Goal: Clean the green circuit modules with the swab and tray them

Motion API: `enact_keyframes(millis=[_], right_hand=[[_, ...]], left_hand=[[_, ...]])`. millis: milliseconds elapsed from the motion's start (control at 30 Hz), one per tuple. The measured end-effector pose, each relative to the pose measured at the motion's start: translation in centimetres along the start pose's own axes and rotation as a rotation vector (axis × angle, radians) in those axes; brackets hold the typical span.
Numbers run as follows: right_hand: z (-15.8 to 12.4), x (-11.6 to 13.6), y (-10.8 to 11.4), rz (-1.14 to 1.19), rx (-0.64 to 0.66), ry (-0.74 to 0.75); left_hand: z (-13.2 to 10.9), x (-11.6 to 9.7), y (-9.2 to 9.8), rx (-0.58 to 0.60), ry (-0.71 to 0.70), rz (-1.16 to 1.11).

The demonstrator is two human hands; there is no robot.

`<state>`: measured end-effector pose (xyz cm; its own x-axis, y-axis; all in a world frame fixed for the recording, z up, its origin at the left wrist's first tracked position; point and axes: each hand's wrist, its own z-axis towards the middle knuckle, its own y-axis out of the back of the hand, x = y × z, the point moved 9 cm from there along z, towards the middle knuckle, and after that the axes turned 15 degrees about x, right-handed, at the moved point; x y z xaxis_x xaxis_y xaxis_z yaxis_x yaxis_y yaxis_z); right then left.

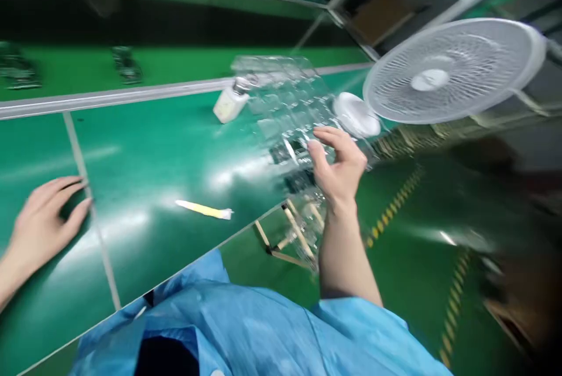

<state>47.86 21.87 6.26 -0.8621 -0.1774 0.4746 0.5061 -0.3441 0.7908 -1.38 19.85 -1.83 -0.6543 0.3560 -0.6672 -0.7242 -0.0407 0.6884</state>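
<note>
My left hand (46,221) rests at the left of the green work surface, by a pale seam line. Its fingers are loosely bent, the thumb is apart from them, and nothing shows in its grasp. Over the near right part of a clear plastic compartment tray (285,101) is my right hand (338,162), thumb and fingers apart, with nothing visible between them. Dark small parts (298,180) sit in the tray's near compartments, blurred. Between the hands lies a yellow and white pen-like tool (204,209).
A white bottle with a metal top (230,101) stands left of the tray. A white round fan (452,71) and its base (356,113) are at the right. Circuit-board-like items (126,64) lie on the green strip behind the rail. A wooden-legged stool (294,235) stands below the edge.
</note>
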Motion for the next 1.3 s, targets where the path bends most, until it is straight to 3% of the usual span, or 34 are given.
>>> enact_keyframes(millis=[67,200,300,433,533,700,900,1000,1100,1200,1300], right_hand=[[2.0,5.6,-3.6,0.085,0.126,0.232],[4.1,17.6,-16.3,0.039,0.738,0.592],[8.5,23.3,-23.3,-0.108,0.870,0.657],[18.7,25.1,-28.4,-0.369,0.888,0.462],[23.5,24.7,-30.8,-0.510,1.000,0.336],[25.0,25.4,-34.5,-0.557,1.182,0.258],[22.7,33.4,-39.6,-0.378,1.210,0.388],[21.2,37.6,-40.9,-0.287,1.134,0.462],[20.0,39.6,-39.6,-0.199,1.031,0.511],[18.9,38.4,-34.9,-0.122,0.908,0.528],[15.6,34.6,-27.5,-0.046,0.791,0.571]], left_hand=[[1.6,1.3,-1.6,-0.008,-0.001,0.126],[4.5,3.1,-4.8,0.039,0.014,0.213],[4.9,2.9,-6.3,0.044,-0.005,0.187],[4.9,3.0,-7.1,0.032,-0.008,0.123],[5.6,3.2,-7.5,0.036,0.001,0.085],[6.5,3.0,-8.3,0.048,0.020,0.023],[6.5,3.2,-8.7,0.049,0.044,-0.038],[6.5,3.3,-8.6,0.017,0.056,-0.069],[6.3,3.7,-8.0,-0.060,0.072,-0.125],[5.7,5.2,-6.2,-0.217,0.111,-0.222],[4.6,8.1,-3.5,-0.422,0.176,-0.354]])
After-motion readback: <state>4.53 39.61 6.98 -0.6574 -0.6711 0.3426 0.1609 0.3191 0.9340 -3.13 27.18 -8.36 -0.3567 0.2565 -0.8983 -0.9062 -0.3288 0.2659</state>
